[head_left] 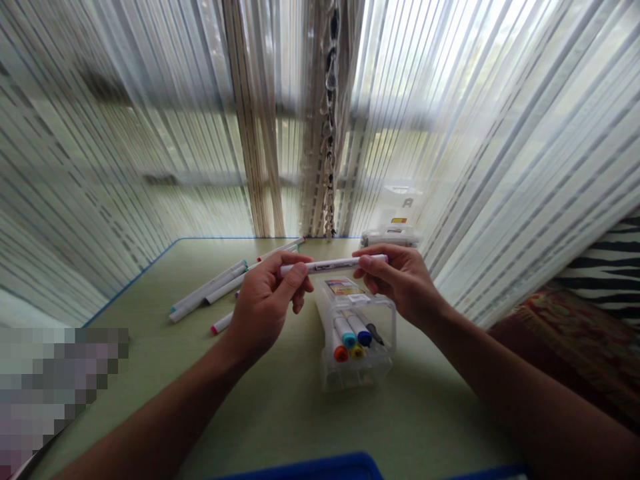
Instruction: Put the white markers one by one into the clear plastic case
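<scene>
A white marker (333, 265) with purplish ends is held level above the table between both hands. My left hand (270, 293) pinches its left end between thumb and fingers. At the other end, my right hand (397, 277) grips it with thumb and index finger. Below the marker stands a clear plastic case (327, 373), its near side showing several markers inside. Their caps are orange (341, 354), yellow (357, 351), light blue (349, 340) and dark blue (365, 338), next to a dark grey pen-like item (375, 333).
Several loose white markers (207, 291) lie left of my left hand, one with a pink end (220, 325). Another clear case (391, 237) stands at the table's back edge. Striped sheer curtains (450, 133) hang behind the pale green table (260, 427). Something blue (320, 467) lies at the front edge.
</scene>
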Motion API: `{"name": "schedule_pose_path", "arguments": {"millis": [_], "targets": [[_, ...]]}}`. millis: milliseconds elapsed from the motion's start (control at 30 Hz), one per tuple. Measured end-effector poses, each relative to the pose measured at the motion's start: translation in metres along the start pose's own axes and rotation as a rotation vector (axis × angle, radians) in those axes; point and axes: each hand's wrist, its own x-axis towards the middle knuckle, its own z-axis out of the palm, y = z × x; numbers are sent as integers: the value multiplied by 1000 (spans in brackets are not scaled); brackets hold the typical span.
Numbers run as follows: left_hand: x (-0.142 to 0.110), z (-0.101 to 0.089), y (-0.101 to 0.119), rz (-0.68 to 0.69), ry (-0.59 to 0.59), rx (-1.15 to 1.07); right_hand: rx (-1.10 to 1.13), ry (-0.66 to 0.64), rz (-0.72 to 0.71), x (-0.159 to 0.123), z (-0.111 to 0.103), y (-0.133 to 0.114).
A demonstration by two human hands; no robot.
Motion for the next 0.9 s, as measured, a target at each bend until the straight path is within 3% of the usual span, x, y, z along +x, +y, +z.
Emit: {"name": "schedule_pose_path", "arguments": {"millis": [900], "targets": [[-1, -1, 0, -10, 5, 5, -40, 1, 3, -1, 1, -2]]}}
